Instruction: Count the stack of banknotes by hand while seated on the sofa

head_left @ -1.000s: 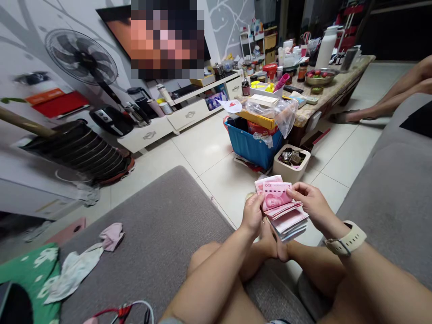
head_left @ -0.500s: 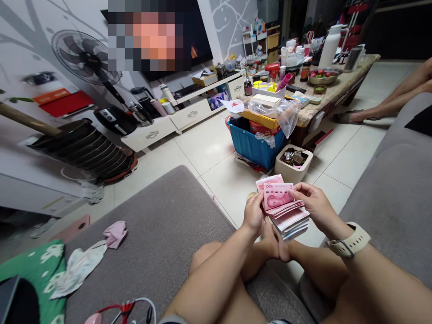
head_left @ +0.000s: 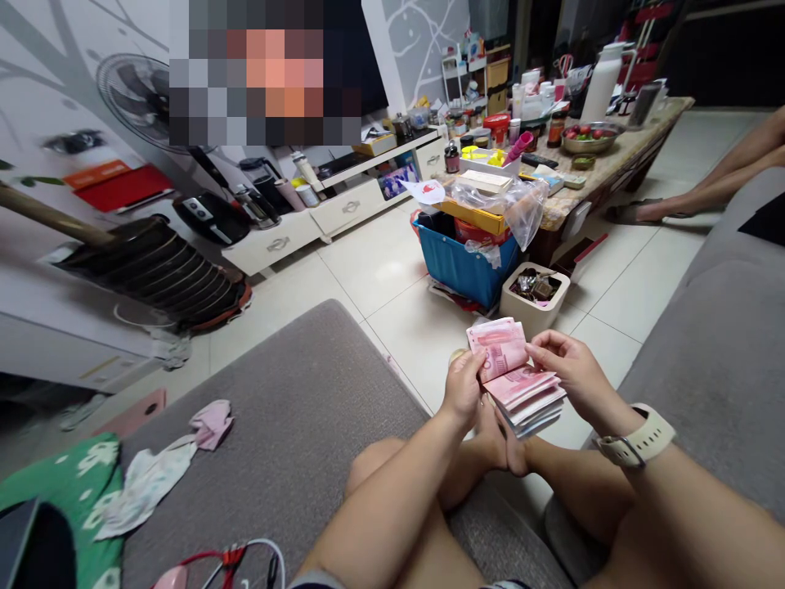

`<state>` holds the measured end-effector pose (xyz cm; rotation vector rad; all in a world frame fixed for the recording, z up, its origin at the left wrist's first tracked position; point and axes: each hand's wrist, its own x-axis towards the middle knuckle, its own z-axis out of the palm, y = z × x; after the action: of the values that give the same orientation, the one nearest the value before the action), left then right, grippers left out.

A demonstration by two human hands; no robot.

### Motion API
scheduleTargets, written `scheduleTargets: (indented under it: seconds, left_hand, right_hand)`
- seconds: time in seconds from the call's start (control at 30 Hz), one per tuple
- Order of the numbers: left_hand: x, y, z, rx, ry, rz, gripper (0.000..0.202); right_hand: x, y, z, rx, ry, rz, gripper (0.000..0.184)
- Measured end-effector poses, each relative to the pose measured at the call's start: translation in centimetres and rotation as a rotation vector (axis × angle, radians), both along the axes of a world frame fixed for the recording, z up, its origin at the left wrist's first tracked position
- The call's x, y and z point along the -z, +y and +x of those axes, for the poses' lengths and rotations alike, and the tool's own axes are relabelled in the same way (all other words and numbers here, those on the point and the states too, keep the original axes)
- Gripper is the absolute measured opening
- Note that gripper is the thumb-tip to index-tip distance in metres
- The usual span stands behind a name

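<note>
left hand (head_left: 461, 388) grips banknote stack (head_left: 521, 393) | right hand (head_left: 567, 370) pinches top banknote (head_left: 500, 348) | above tiled floor (head_left: 417, 327)

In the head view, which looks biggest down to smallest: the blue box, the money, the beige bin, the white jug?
1. the blue box
2. the money and the beige bin: about alike, and the money is nearer the camera, so no ranking
3. the white jug, smallest-looking, though it stands farthest away
</note>
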<state>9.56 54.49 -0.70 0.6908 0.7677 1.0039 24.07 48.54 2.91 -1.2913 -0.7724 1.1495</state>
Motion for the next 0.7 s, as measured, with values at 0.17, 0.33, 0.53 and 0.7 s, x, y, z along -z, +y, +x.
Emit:
scheduleTargets:
  seconds: [0.17,0.33,0.53,0.7]
  left_hand:
    - [-0.24,-0.20,-0.23,0.128,-0.033,0.032,0.023]
    - [-0.14,-0.21,-0.36,0.137,-0.009,0.043,0.024]
    - [-0.02,-0.16,-0.44,0.146,0.010,0.061,0.025]
    - [-0.13,-0.19,-0.39,0.150,0.005,0.051,0.027]
  right_hand:
    - [0.74,0.25,0.25,0.063,0.020,0.023,0.031]
    - [0.97,0.33,0.30,0.047,0.021,0.015,0.032]
    - [0.68,0.20,0.22,0.018,0.004,-0.009,0.031]
    - [0.32,0.07,0.07,0.008,-0.009,-0.022,0.030]
